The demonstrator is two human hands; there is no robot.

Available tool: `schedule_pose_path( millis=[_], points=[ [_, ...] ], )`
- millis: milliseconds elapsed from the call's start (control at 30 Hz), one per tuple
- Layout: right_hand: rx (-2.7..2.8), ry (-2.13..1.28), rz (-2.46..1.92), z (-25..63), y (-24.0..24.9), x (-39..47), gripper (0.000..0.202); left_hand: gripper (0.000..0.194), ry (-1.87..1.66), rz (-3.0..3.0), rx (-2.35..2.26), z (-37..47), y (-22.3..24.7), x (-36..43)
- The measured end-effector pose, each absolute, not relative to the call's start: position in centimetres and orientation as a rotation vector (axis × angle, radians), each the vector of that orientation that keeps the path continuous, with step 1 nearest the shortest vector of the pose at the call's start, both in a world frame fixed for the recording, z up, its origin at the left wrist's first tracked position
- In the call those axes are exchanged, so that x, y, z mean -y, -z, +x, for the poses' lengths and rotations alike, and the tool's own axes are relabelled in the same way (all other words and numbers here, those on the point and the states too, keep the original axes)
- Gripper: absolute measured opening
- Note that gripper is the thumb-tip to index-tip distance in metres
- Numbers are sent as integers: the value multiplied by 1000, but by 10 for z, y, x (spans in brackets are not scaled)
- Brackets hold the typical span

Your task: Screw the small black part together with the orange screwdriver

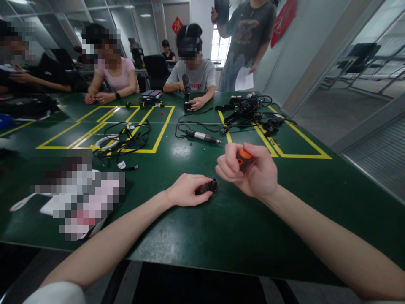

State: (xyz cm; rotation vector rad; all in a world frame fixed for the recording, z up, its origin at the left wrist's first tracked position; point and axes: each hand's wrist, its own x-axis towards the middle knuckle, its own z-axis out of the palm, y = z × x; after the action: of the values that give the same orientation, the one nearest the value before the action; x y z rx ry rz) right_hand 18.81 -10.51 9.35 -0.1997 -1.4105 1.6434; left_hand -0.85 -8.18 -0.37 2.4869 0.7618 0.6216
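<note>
My left hand rests on the green table, its thumb and fingers closed around a small black part with a short round stub on top. The fingers cover much of that part. Raised above the table to its right, my right hand grips an orange-and-black screwdriver handle. Its rounded orange end shows between the fingers; no shaft can be made out. Beyond my hands lies a silver-and-black electric screwdriver with a cable, its tip toward my right hand.
Coiled black cables lie at left, near blurred-out items. A black cable heap sits at back right. Yellow tape marks the green table. Across it, a seated person uses a power tool; other people are nearby.
</note>
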Motion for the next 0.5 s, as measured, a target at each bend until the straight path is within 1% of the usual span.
schedule_pose_path(
  millis=[200,400,500],
  points=[
    [1364,-1642,-243,188,-94,107,35,15,-603,2496,-772,-9,2,82],
    [1385,-1637,-271,188,-96,108,38,17,-631,2490,-743,-9,2,82],
    [1378,-1666,-233,187,-96,108,44,17,-625,2493,-753,-9,3,82]
  ],
)
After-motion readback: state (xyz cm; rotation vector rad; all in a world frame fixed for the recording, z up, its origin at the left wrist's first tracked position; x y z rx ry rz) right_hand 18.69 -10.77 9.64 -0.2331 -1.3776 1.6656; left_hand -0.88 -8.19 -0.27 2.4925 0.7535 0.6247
